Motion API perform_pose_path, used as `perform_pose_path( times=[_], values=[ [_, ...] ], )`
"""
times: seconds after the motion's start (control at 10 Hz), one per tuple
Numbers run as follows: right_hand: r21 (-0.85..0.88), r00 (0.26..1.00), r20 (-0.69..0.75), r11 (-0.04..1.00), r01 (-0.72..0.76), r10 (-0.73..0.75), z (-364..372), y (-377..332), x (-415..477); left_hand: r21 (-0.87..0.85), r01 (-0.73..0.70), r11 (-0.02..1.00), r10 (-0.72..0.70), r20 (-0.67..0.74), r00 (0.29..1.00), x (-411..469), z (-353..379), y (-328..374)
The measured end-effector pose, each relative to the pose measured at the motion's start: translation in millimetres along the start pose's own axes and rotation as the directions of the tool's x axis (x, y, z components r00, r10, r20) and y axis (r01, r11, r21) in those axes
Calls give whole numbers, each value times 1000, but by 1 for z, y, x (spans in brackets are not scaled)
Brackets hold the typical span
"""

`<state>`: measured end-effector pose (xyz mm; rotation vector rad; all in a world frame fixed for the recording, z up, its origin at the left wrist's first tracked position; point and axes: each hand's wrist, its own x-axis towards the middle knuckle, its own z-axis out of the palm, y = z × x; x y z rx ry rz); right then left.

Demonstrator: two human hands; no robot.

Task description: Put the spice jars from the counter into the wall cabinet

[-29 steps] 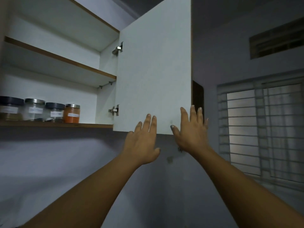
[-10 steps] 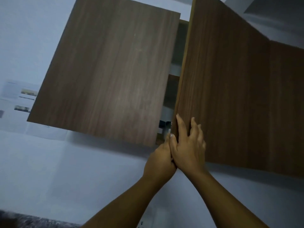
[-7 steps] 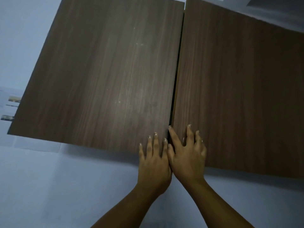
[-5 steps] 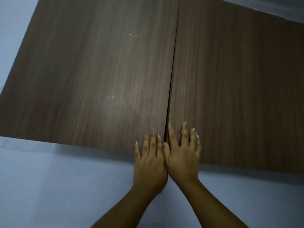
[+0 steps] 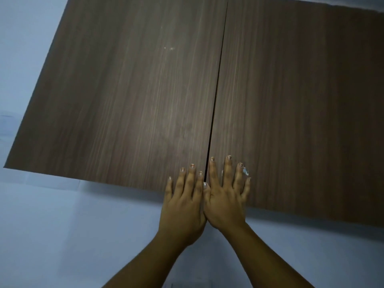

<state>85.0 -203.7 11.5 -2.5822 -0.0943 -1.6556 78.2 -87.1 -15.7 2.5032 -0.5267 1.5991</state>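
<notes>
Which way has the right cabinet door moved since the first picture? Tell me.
Yes. The right door has swung shut, now flush beside the left door, with only a thin seam between them.

No legible text, labels, brands, numbers or signs in this view.
The two closed doors of the wall cabinet present plain dark wood-grain faces without lettering, stickers or markings. The pale wall below and to the left of the doors carries no readable print. No jar labels are visible.
</notes>
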Motion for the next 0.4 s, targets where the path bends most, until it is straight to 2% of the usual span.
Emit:
perform_pose_path(
  times=[0.1, 0.2, 0.3, 0.4],
  values=[
    [14, 992, 108, 998, 65, -66, -17, 8, -5, 19, -40, 999, 37, 128, 991, -1, -17, -2],
    [24, 971, 210, 993, 111, -114, -34, 12, -6, 41, -20, 999, 10, 228, 974, -4, -35, -10],
    [22, 920, 361, 988, 154, -152, -56, 16, -9, 64, 32, 997, -48, 266, 963, -21, -51, -17],
    [64, 861, 478, 985, 162, -173, -71, 23, -23, 138, 62, 989, -94, 240, 966, -42, -64, -29]
  ],
)
